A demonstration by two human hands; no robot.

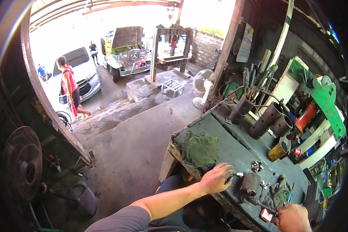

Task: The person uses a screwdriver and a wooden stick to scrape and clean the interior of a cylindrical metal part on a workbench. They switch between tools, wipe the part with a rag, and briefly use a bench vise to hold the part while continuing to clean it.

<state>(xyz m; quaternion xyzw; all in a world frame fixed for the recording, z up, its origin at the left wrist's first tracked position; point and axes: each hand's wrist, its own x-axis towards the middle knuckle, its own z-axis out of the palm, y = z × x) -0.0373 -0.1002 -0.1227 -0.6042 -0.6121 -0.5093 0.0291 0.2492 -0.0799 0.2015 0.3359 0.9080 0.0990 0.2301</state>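
Observation:
My left hand (219,179) is at the workbench's near edge, its fingers curled around something dark that is mostly hidden. Just right of it stands a short, dark metal cylinder (251,184). From the cylinder's base a dark bar (259,202) runs toward my right hand (293,217), which is closed at the bar's far end; whether it grips the bar itself is hidden. A small red-and-white box (266,215) lies against that hand's fingertips. A crumpled dark rag (277,192) is beyond the bar, and a cluster of small metal parts (257,166) sits behind the cylinder.
A green cloth (200,150) lies on the bench (236,145) at its left corner. Tube holders with tools (241,109), a yellow can (277,151) and a green-framed machine (324,98) stand behind. Fans, a press (172,54), vehicles and a walking person (68,87) are farther off.

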